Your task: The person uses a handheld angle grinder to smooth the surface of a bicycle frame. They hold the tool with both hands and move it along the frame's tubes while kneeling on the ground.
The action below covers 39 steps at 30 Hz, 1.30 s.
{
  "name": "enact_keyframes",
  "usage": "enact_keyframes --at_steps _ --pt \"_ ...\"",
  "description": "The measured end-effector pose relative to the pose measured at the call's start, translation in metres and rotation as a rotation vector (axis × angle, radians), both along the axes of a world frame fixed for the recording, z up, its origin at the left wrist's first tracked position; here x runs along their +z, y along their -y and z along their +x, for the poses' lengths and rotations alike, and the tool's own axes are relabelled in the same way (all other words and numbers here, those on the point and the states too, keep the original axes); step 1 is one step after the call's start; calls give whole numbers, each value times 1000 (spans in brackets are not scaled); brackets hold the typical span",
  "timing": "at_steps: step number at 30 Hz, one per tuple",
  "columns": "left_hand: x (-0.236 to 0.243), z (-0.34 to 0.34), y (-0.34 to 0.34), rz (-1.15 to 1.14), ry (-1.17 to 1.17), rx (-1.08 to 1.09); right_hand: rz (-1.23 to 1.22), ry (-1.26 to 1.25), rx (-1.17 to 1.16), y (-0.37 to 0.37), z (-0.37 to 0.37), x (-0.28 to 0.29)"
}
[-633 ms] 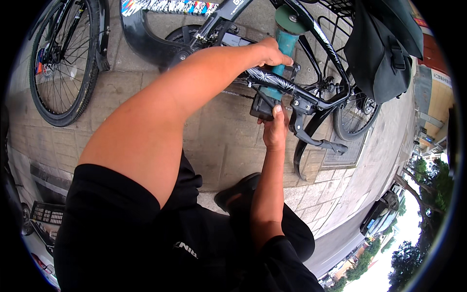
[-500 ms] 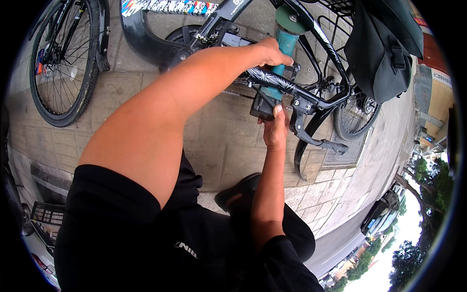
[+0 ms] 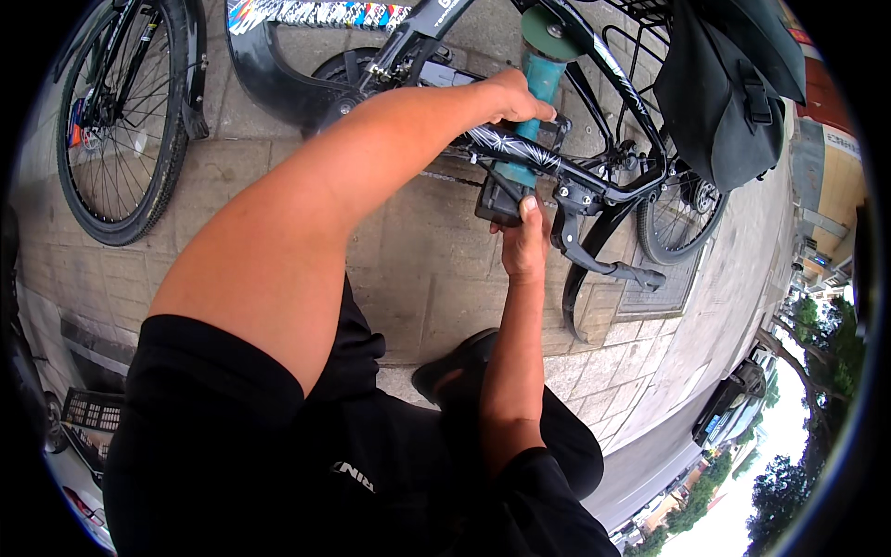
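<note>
A teal cordless angle grinder with a round green disc at its far end lies through a black bicycle frame. A frame tube with white markings crosses over the grinder's body. My left hand is closed round the teal body beyond that tube, its index finger stretched along toward the right. On the near side, my right hand grips the black battery end, thumb on top and the other fingers mostly hidden beneath it. The disc sits close to the frame's rear tubes.
A black kickstand or lever juts out right of my right hand. Dark pannier bags hang over the rear wheel. Another bicycle wheel stands at left on the paving. A parked car is at far right.
The view has shifted very slightly. Both hands keep the same hold on the angle grinder, and it stays in nearly the same place in the frame.
</note>
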<state>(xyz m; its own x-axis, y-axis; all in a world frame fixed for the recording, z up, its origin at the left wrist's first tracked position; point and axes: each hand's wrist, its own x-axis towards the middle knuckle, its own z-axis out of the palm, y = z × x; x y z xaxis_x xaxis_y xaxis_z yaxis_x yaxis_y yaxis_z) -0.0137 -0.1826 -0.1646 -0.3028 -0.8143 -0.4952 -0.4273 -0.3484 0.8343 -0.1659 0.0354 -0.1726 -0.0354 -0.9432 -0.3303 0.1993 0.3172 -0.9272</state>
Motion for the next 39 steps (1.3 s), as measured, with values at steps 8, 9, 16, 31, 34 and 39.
enact_keyframes --at_steps 8,9,16,31,34,39 --pt "-9 -3 4 12 18 21 9 -4 0 2 2 1" --pt "-5 -3 1 5 16 22 12 -3 -4 1 1 1" --pt "0 0 -2 -34 22 32 7 14 7 2 1 0" --pt "4 1 -3 -9 23 17 -2 46 2 2 1 -3" --pt "3 -1 -3 -16 25 27 -5 52 4 2 1 -4" --pt "1 -2 -2 -30 34 25 1 70 -3 2 -1 -7"
